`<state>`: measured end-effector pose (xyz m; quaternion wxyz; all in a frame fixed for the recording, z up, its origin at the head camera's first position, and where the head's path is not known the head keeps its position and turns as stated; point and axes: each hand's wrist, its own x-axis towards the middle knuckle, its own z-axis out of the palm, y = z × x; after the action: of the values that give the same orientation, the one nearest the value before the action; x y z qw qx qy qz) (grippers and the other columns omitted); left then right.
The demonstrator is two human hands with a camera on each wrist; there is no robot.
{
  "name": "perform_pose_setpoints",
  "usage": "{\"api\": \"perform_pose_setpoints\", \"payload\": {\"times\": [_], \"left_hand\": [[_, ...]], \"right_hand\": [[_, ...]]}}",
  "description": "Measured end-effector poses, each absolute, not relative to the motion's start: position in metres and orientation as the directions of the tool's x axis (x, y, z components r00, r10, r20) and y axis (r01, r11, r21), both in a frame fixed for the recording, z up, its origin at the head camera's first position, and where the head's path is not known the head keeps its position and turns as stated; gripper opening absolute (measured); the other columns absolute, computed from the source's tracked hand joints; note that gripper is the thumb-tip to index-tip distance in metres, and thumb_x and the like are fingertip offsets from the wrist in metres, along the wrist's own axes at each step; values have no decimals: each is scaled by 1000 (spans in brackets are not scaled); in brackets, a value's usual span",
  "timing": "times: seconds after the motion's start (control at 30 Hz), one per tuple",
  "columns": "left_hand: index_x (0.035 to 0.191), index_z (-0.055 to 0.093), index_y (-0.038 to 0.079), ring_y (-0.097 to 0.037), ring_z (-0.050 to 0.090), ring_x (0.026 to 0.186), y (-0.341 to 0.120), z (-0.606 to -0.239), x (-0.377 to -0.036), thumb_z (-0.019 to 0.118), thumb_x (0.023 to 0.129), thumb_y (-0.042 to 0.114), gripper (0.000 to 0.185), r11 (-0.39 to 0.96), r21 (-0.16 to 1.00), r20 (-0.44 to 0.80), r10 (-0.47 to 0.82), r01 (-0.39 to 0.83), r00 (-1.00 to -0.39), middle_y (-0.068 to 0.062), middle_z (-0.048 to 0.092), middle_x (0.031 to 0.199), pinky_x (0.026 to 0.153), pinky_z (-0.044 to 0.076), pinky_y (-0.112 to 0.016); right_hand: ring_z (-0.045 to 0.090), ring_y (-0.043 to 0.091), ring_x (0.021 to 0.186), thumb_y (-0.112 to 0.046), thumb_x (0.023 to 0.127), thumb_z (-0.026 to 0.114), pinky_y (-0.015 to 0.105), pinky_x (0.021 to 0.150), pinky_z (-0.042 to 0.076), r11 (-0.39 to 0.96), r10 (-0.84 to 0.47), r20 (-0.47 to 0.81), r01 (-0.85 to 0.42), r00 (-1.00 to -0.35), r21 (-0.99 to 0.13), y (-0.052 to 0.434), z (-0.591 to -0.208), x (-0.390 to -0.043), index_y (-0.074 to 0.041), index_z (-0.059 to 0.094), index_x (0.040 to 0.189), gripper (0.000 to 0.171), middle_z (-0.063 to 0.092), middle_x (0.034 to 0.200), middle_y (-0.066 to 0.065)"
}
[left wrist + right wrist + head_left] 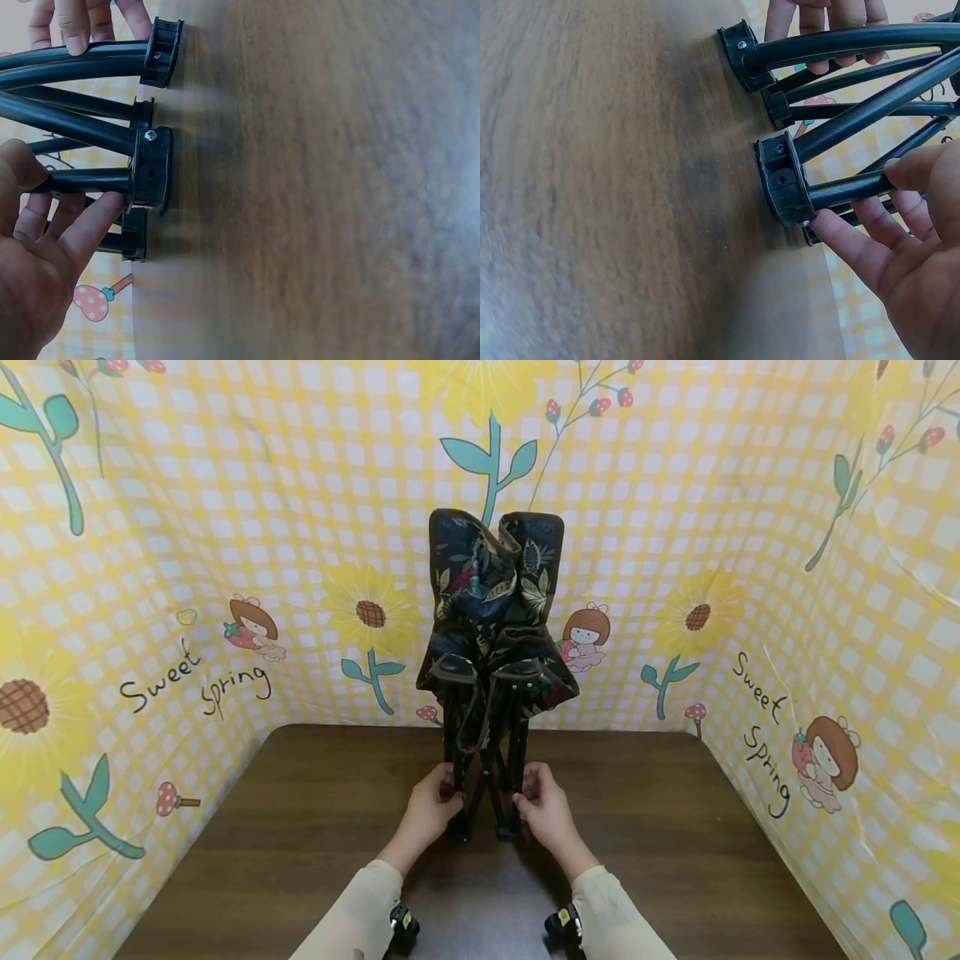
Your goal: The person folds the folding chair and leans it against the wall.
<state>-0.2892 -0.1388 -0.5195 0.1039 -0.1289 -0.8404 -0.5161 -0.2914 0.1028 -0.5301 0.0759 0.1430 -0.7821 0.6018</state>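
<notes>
Pale beige sleeves (352, 914) lead to the left hand (429, 806) and right hand (546, 810), whose fingers (90, 225) curl round the smooth black tubular legs (855, 187) of a folded camping stool (491, 635). Its floral fabric seat is bunched upright; its blocky plastic feet (780, 180) rest on the dark wood-grain surface (675, 827).

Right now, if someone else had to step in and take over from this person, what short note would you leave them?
Left hand: fingers on a lower leg tube of the folded camping chair, near its foot.
Right hand: grips the opposite leg tube the same way.
The chair stands upright on its black plastic feet on the brown table, frame collapsed, floral fabric bunched above.
Done: chair stood on the table, both hands on it.
Left: judging by the grip, likely spreading the legs; not begun.
</notes>
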Motion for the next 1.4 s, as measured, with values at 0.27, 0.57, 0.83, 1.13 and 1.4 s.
{"api": "perform_pose_setpoints", "payload": {"times": [0.27,0.57,0.83,1.13,1.4], "left_hand": [[121,64,10,-18,64,96,-138,-522,-292,71,89,-1,35,439,840,305,103,319,-947,-4,67,101,85,55,-36],[123,64,10,-17,64,96,-139,-524,-301,71,89,-1,36,438,838,313,104,326,-944,-4,68,101,88,54,-37],[125,63,11,-18,64,97,-140,-526,-305,70,91,0,36,437,839,312,101,324,-945,-4,68,102,86,54,-35],[128,62,11,-20,64,97,-141,-525,-308,69,93,1,37,438,838,314,99,324,-944,-5,68,102,85,55,-38],[129,61,10,-19,63,96,-140,-526,-310,70,93,2,38,448,840,298,90,306,-950,-6,68,103,82,55,-35]], "right_hand": [[60,17,75,7,93,67,27,57,56,271,-138,308,-335,-941,-903,103,-532,-295,-8,49,121,37,57,95,13],[60,17,74,8,93,67,27,57,57,280,-132,334,-358,-933,-891,102,-529,-301,-7,49,121,37,59,94,15],[61,18,74,8,92,68,28,57,57,303,-120,335,-356,-935,-884,101,-528,-304,-7,50,121,37,60,93,15],[62,19,77,6,94,68,29,59,58,295,-107,301,-320,-948,-900,100,-527,-309,-8,50,123,37,59,97,14],[60,22,79,8,93,68,28,58,56,278,-120,283,-306,-951,-910,99,-527,-313,-6,49,123,38,57,100,18]]}}
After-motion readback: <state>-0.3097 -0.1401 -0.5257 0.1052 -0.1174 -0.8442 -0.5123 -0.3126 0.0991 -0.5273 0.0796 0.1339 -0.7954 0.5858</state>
